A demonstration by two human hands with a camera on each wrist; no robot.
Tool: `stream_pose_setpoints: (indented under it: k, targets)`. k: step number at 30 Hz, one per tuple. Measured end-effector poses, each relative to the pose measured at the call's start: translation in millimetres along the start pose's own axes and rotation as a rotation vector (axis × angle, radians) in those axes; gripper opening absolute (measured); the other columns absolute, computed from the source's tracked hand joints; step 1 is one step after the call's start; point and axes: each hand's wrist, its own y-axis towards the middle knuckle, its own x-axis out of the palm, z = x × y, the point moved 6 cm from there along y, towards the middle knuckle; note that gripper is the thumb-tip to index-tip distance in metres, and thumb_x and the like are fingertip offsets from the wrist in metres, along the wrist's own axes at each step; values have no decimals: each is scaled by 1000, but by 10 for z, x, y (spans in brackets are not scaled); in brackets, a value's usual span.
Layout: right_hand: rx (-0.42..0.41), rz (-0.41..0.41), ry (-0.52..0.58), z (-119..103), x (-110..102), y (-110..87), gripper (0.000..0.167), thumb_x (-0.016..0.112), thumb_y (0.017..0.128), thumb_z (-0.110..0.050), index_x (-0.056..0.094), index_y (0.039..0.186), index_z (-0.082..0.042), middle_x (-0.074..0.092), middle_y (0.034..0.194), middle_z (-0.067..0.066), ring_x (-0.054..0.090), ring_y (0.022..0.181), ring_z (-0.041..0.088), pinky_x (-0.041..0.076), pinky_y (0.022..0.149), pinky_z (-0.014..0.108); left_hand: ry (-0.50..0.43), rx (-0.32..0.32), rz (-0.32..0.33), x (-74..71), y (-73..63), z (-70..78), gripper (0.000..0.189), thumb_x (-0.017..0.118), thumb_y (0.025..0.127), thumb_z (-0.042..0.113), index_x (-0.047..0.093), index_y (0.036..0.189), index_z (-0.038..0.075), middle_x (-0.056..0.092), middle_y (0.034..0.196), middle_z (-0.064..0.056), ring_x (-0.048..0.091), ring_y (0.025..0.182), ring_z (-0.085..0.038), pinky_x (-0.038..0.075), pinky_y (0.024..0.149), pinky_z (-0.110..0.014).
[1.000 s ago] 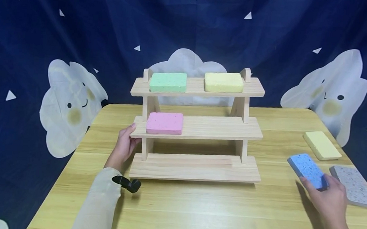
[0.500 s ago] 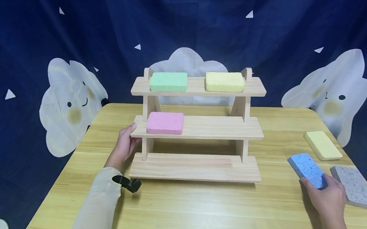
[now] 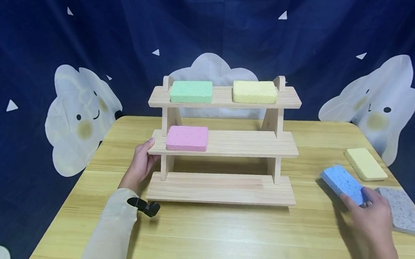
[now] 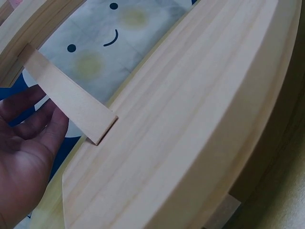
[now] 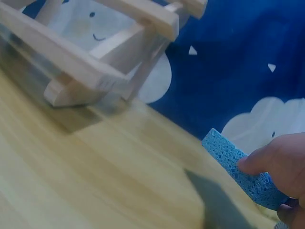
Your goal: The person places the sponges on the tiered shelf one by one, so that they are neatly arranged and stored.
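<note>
The right hand (image 3: pixel 369 213) pinched a blue rectangular sponge (image 3: pixel 342 184) at its near end, thumb on top, and held it tilted just above the pale wooden table (image 3: pixel 221 235), right of the three-tier wooden rack (image 3: pixel 228 143). The left hand (image 3: pixel 140 165) rested with relaxed fingers (image 3: pixel 149 145) against the left end of the middle shelf, apparently to steady the rack. A pink sponge (image 3: pixel 187 138) lay on that shelf. The right wrist view was blurred, and the fingers beneath the sponge were hidden.
</note>
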Motion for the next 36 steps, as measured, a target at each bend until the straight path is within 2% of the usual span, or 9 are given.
stream_pose_setpoints:
  k: [8, 11, 13, 15, 18, 20, 22, 27, 36]
  targets:
    - [-100, 54, 78, -279, -140, -52, 69, 66, 86, -26, 37, 136, 12, 31, 138, 38, 30, 127, 56, 22, 109, 57, 11, 4, 5, 10, -10, 12, 52, 35, 101, 28, 37, 136, -11, 60, 101, 3, 61, 93, -6, 51, 87, -24]
    - [-140, 68, 77, -406, -213, -73, 69, 67, 86, -27, 39, 136, 10, 33, 139, 36, 36, 123, 56, 30, 110, 21, 17, 4, 5, 15, -9, 17, 53, 35, 101, 29, 37, 136, -11, 60, 101, 3, 61, 93, -6, 51, 86, -23]
    - [-172, 68, 77, -502, -258, -88, 68, 68, 86, -27, 40, 137, 9, 33, 139, 34, 38, 121, 55, 28, 98, 3, 13, 3, 4, 18, -8, 20, 53, 35, 101, 28, 37, 136, -11, 60, 101, 3, 61, 93, -6, 51, 87, -23]
    - [-210, 69, 82, -597, -301, -98, 68, 68, 86, -26, 40, 137, 9, 33, 140, 33, 37, 124, 52, 21, 85, -8, 10, 4, -2, 19, -8, 22, 53, 34, 102, 28, 36, 137, -12, 60, 101, 3, 61, 94, -6, 51, 88, -23]
    - [-254, 72, 101, -717, -343, -117, 67, 69, 85, -25, 41, 136, 9, 34, 142, 30, 35, 133, 19, 22, 87, -7, 12, -1, -1, 14, -12, 23, 53, 34, 102, 28, 36, 137, -11, 60, 101, 3, 61, 94, -6, 51, 88, -23]
    - [-276, 78, 107, -787, -363, -128, 66, 70, 85, -24, 42, 135, 9, 35, 143, 28, 32, 126, -4, 23, 87, -7, 18, -3, -1, 10, -13, 20, 53, 34, 102, 28, 35, 137, -11, 60, 101, 3, 60, 94, -6, 51, 87, -23]
    - [-295, 73, 118, -850, -370, -138, 66, 71, 84, -23, 43, 135, 8, 36, 143, 26, 28, 114, -19, 25, 87, -7, 25, -7, 3, 8, -16, 18, 53, 34, 101, 29, 36, 137, -11, 60, 101, 4, 60, 93, -6, 50, 87, -22]
    - [-353, 47, 129, -1015, -357, -155, 64, 71, 84, -23, 45, 136, 5, 37, 143, 21, 29, 109, -25, 26, 87, -7, 21, -1, 3, 7, -16, 15, 53, 34, 102, 28, 36, 137, -11, 60, 101, 3, 60, 94, -6, 50, 88, -23]
    - [-480, 5, 149, -1314, -283, -144, 62, 75, 81, -18, 49, 132, 7, 44, 139, 20, 29, 112, -21, 27, 87, -7, -1, 10, -1, 11, -12, 10, 52, 34, 102, 27, 36, 136, -12, 60, 101, 1, 61, 93, -7, 51, 88, -24]
